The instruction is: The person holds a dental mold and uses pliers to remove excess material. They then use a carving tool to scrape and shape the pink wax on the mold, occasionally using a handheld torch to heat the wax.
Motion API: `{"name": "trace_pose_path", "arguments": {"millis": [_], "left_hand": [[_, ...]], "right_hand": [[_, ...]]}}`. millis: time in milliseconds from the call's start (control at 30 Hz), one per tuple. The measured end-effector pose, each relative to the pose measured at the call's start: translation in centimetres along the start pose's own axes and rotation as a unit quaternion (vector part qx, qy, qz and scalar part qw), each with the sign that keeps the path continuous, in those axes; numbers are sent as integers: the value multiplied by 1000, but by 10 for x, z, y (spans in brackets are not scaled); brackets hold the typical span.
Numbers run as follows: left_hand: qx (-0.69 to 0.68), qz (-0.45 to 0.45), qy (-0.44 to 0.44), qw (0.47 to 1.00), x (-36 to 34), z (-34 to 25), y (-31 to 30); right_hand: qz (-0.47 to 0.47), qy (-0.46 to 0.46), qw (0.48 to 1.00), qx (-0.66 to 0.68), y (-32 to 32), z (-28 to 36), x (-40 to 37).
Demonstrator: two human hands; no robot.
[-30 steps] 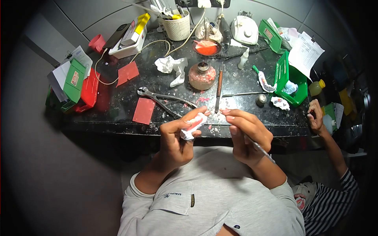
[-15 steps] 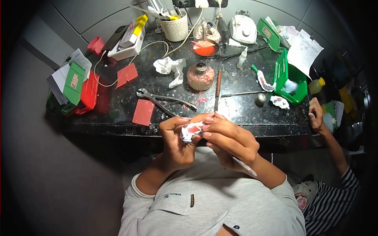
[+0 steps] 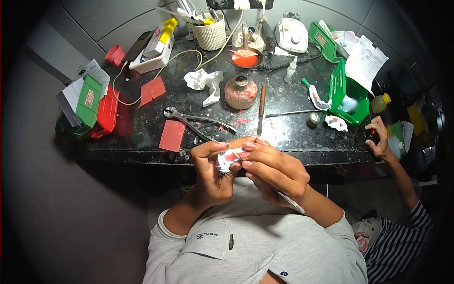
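Close to my chest, at the bench's front edge, my left hand (image 3: 210, 173) grips a small white plaster dental model (image 3: 223, 165) with pink wax (image 3: 231, 156) on it. My right hand (image 3: 279, 170) is closed around a slim carving tool; its pale, stained handle (image 3: 294, 204) sticks out below my palm. The tool's thin tip lies against the pink wax, partly covered by my fingers. Just beyond my hands are metal pliers (image 3: 189, 120), a wooden-handled wax knife (image 3: 262, 102) and a square pink wax sheet (image 3: 172, 135).
A glass spirit burner (image 3: 241, 94) stands mid-bench, with a pan of pink wax (image 3: 246, 59) behind. Crumpled tissue (image 3: 205, 83) lies to its left. On the right are a green box (image 3: 357, 111) and another plaster model (image 3: 336, 123). A co-worker's hand (image 3: 378, 142) holds something small and dark.
My right hand and the tool have shifted slightly, and the tool's tip now shows over the wax. The left hand stays nearly still. The co-worker's fingers have opened somewhat.
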State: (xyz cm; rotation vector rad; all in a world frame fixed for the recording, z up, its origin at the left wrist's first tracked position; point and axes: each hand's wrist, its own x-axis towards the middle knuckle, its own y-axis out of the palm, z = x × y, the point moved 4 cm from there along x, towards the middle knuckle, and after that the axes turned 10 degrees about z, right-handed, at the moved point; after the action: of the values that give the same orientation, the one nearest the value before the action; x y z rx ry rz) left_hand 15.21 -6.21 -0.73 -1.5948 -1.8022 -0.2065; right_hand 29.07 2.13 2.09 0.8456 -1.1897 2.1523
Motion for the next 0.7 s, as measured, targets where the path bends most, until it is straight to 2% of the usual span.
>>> {"name": "trace_pose_path", "arguments": {"millis": [600, 700], "left_hand": [[13, 12, 14, 1000, -1, 3, 0], [18, -17, 20, 999, -4, 8, 0]], "right_hand": [[3, -20, 1000, -8, 1, -1, -3], [0, -25, 1000, -13, 2, -2, -1]]}}
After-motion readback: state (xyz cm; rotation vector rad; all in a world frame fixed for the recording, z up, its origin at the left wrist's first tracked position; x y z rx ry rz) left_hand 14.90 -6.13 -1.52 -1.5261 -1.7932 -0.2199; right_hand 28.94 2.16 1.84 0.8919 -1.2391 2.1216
